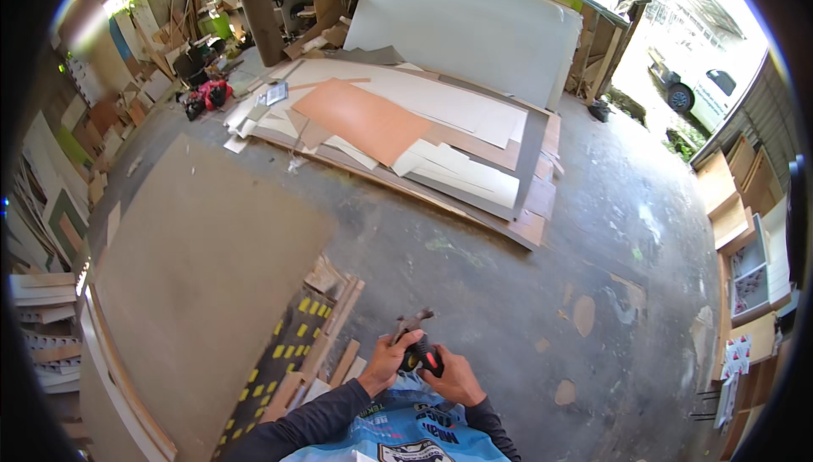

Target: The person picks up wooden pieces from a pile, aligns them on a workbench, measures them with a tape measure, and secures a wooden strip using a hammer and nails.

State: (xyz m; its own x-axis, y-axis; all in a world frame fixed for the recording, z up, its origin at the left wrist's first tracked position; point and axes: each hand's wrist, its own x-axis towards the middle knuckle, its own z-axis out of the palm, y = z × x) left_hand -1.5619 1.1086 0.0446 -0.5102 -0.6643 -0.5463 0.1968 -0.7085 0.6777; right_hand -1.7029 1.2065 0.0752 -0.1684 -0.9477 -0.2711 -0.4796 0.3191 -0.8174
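Note:
In front of my body, low in the view, my two hands meet. My left hand (385, 362) is closed around a hammer (414, 320) just below its dark metal head, with the thumb across it. Close against it, my right hand (458, 380) is closed on a black piece with red and yellow marks (430, 359). Whether this piece is the hammer's grip or a separate tool I cannot tell. Palms and some fingers are hidden.
A large brown board (203, 267) lies at left beside a black-and-yellow patterned strip (284, 339) and wood strips (334, 326). Ahead is a low stack of sheets topped by an orange sheet (360, 119). A big pale panel (461, 30) leans behind. Cabinets (749, 267) stand at right.

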